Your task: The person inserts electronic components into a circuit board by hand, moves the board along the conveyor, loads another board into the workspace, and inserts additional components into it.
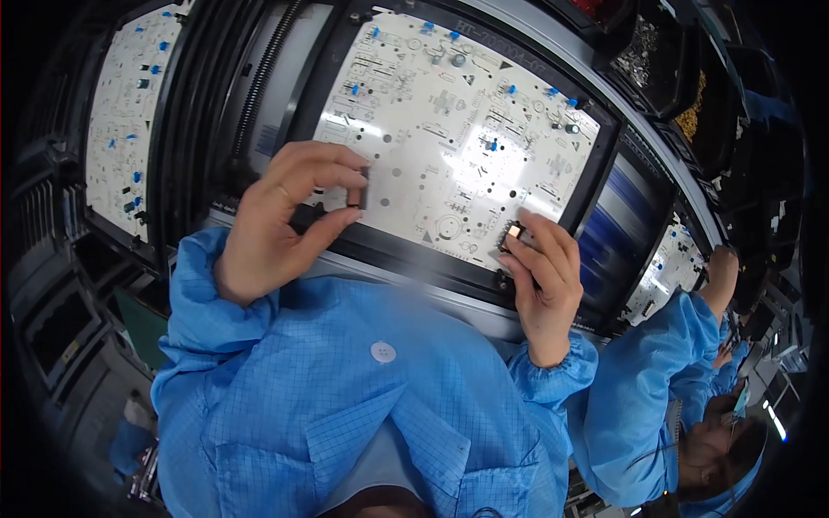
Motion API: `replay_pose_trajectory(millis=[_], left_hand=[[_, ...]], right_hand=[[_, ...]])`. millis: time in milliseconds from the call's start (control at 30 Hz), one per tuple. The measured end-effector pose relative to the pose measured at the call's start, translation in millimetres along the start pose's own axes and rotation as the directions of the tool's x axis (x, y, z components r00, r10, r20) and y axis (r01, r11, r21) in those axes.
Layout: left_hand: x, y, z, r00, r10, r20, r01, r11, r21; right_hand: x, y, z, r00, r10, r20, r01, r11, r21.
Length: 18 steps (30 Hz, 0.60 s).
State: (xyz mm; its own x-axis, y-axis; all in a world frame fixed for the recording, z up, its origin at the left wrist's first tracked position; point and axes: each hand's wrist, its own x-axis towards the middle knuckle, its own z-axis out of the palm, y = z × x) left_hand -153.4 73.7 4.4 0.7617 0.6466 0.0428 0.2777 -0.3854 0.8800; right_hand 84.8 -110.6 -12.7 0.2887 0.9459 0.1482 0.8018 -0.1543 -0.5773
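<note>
Circuit board [410, 151], lying in its black frame [384, 249] toward twelve o'clock, could suffer crooked seating if attention splits between the left hand [281, 211], pinching a copper-and-black component [354, 198] at the board's eight o'clock, and the right hand [548, 268], pinching a copper-faced component [513, 234] at five o'clock.

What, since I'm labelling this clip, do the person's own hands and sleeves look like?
The left hand is ungloved and wears a thin ring; the right hand is ungloved too, with no ring visible. The left sleeve and right sleeve are blue with a fine dark grid.
</note>
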Motion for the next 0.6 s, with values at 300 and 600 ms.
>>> replay_pose_trajectory(millis=[300, 600], left_hand=[[15, -14, 23, 0.962, 0.238, 0.135, -0.263, 0.940, 0.216], [18, -18, 27, 0.945, 0.261, 0.194, -0.301, 0.929, 0.216]], right_hand=[[-10, 14, -11, 0.927, 0.121, -0.355, -0.109, 0.993, 0.053], [-9, 19, -4, 0.932, 0.097, -0.348, -0.117, 0.992, -0.037]])
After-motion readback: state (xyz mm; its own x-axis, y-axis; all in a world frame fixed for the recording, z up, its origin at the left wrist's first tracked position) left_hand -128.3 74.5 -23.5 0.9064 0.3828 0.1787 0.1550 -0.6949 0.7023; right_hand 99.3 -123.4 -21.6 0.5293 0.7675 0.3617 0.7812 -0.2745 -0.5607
